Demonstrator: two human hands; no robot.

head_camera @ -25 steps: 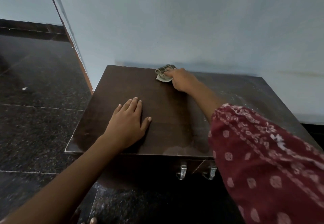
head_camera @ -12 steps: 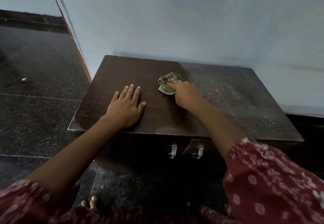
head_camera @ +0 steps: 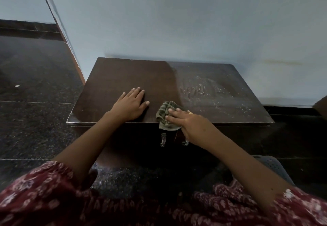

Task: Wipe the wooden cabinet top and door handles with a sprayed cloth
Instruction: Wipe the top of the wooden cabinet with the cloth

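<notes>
A pale blue wall [head_camera: 177, 22] rises behind; dark speckled stone floor [head_camera: 35, 119] spreads left, under dim light.

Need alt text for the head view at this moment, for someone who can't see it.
A person's right hand presses a crumpled green cloth at the front edge of a dark wooden cabinet top, while the left hand rests flat beside it. The top's left half looks clean; its right half is dusty. Two metal door handles hang below.

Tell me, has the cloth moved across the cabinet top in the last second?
Yes. The cloth, under the right hand, came from the back edge by the wall to the front edge of the cabinet top, just above the handles.
</notes>
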